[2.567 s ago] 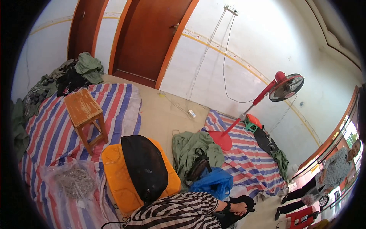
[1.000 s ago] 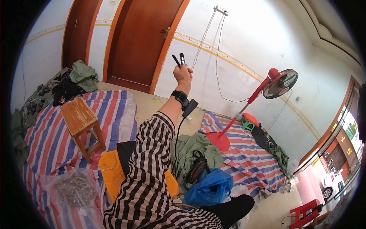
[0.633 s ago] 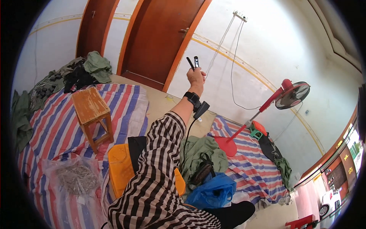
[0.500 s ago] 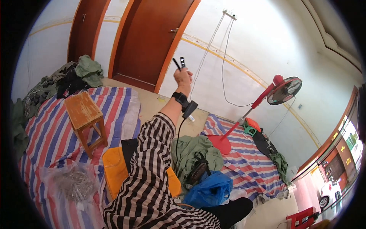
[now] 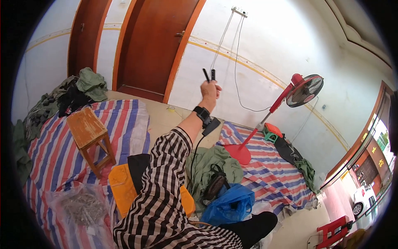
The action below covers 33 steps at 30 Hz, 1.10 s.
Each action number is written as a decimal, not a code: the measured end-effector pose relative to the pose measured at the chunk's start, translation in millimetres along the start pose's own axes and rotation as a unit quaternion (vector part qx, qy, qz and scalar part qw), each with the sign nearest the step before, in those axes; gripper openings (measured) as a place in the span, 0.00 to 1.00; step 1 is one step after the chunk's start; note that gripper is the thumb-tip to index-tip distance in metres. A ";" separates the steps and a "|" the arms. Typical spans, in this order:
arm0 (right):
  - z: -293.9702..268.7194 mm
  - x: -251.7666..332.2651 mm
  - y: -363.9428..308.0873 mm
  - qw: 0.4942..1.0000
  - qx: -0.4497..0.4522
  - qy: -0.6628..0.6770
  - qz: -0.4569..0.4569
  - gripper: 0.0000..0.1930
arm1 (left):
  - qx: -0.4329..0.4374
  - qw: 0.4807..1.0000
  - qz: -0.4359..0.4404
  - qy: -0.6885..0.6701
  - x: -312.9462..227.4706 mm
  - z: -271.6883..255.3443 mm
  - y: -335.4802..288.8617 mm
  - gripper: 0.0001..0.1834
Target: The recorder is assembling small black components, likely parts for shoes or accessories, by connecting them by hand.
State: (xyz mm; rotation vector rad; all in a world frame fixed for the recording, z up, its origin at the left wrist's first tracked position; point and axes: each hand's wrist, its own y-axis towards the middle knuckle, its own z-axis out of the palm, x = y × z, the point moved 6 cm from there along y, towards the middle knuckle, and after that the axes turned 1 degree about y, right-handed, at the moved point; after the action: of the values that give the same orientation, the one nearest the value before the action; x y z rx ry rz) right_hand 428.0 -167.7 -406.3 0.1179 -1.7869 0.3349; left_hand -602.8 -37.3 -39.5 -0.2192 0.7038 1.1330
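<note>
My left hand (image 5: 210,91) is raised at the end of an outstretched arm in a black-and-beige striped sleeve (image 5: 163,178). Its fingers are closed round the lower end of a black V-shaped two-pronged tool (image 5: 212,75). Both prongs point upward and stand apart at their tips, with nothing visible between them; the exact kind of tool cannot be made out. Round the wrist is a black strap (image 5: 202,115) with a small dark box and a cable. Behind the hand lies the white wall. My right hand is out of view.
A wooden stool (image 5: 88,126) stands on striped sheeting (image 5: 128,120) at left, near a clear bag of thin metallic pieces (image 5: 83,209). Beside my arm lie a yellow plastic piece (image 5: 122,186), green cloth (image 5: 203,157) and a blue bag (image 5: 232,205). A red fan (image 5: 304,91) stands at right.
My left hand has swung a little to the right with the two-pronged tool still in its grip. The whole view has shifted slightly.
</note>
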 end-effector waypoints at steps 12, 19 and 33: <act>126.2 158.1 -4.8 0.930 -0.247 0.264 0.063 0.09 | 0.470 0.793 -0.285 0.262 213.7 142.0 -262.1 0.09; 161.8 143.9 6.4 0.911 -0.247 0.324 0.058 0.12 | 0.641 0.565 -0.484 0.190 264.6 120.1 -486.0 0.09; 205.0 209.3 53.8 0.913 -0.152 0.377 0.043 0.08 | 0.660 0.447 -0.599 0.077 226.7 102.9 -581.2 0.13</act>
State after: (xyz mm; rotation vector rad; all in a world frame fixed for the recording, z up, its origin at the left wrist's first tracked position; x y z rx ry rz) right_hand 171.5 -154.7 -255.4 -0.2823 -1.0533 0.1277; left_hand 6.4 -64.9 -206.3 0.5192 1.0919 -1.0137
